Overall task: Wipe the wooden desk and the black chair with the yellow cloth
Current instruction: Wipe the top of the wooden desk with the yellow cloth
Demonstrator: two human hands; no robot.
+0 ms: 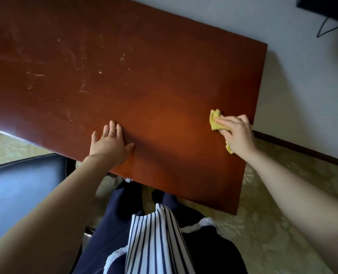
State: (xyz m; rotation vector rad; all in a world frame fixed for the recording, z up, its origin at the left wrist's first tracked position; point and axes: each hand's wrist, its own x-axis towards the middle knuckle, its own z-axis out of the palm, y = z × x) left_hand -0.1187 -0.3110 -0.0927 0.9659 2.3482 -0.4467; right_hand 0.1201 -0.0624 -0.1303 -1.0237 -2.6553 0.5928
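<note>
The reddish-brown wooden desk (124, 80) fills most of the head view, its top marked with pale scratches and smears. My right hand (237, 133) presses the crumpled yellow cloth (215, 120) onto the desk near its right edge, fingers laid over it, a bit of cloth showing below the palm. My left hand (109, 144) rests flat on the desk near the front edge, fingers spread and straight. The black chair (19, 192) stands at the lower left, partly tucked under the desk.
A white wall (292, 76) with a dark baseboard (302, 149) runs to the right of the desk. A black object with a hanging cable (326, 26) sits at the top right. Patterned floor (273, 224) lies below, around my legs.
</note>
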